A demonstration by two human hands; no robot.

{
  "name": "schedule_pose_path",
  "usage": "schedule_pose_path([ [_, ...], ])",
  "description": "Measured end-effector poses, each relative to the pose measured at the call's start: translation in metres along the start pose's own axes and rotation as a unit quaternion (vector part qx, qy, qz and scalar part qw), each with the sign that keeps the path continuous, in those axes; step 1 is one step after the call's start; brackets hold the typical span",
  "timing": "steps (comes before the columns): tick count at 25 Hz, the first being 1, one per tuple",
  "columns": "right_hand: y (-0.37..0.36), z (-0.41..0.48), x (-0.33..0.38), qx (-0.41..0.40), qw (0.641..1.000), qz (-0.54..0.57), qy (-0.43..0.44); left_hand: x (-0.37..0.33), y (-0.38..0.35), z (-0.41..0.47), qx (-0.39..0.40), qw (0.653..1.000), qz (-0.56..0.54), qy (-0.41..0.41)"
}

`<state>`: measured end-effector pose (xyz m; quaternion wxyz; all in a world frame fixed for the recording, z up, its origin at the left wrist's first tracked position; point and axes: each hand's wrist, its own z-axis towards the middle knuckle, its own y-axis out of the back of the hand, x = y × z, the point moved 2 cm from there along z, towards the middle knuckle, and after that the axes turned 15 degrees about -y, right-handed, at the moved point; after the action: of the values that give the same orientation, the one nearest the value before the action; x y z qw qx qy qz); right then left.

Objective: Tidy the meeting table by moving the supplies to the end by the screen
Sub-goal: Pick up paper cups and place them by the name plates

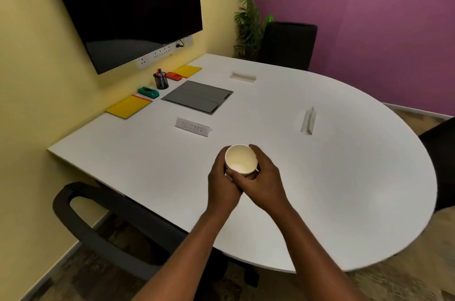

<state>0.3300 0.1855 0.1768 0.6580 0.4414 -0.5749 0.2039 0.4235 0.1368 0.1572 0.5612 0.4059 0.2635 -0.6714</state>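
head view showed the left hand (222, 178) and right hand (264, 181) curled together around a white cup (241, 159), gripping it above the table (147, 157).

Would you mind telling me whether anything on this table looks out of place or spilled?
Nothing is spilled or damaged. Three name cards stand scattered mid-table at different angles, apart from the row of supplies by the screen. The held cup looks empty.

A yellow wall (32, 54) carries a dark screen (128, 5) above a socket strip (157, 54). The adjoining wall (369, 29) is purple. A white tabletop (332, 177) with one rounded end stands among three black chairs (286, 45). A plant (247, 22) occupies the corner.
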Motion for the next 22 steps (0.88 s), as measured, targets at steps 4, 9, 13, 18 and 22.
schedule_pose_path([
  [4, -0.025, 0.040, 0.006, -0.009, 1.000, 0.004, 0.006, 0.037, 0.004, 0.037, -0.048, 0.987, -0.116, 0.096],
  [9, -0.053, 0.083, 0.004, 0.022, 1.000, 0.009, -0.011, 0.080, 0.012, 0.065, -0.082, 0.976, -0.151, 0.137],
  [13, -0.072, 0.116, -0.001, 0.043, 0.999, 0.019, -0.022, 0.104, 0.014, 0.087, -0.091, 0.972, -0.150, 0.155],
  [18, -0.084, 0.173, -0.012, 0.075, 0.996, 0.015, -0.047, 0.141, 0.004, 0.115, -0.103, 0.968, -0.143, 0.180],
  [22, -0.084, 0.216, -0.026, 0.086, 0.995, -0.001, -0.052, 0.167, -0.021, 0.135, -0.114, 0.974, -0.104, 0.166],
])
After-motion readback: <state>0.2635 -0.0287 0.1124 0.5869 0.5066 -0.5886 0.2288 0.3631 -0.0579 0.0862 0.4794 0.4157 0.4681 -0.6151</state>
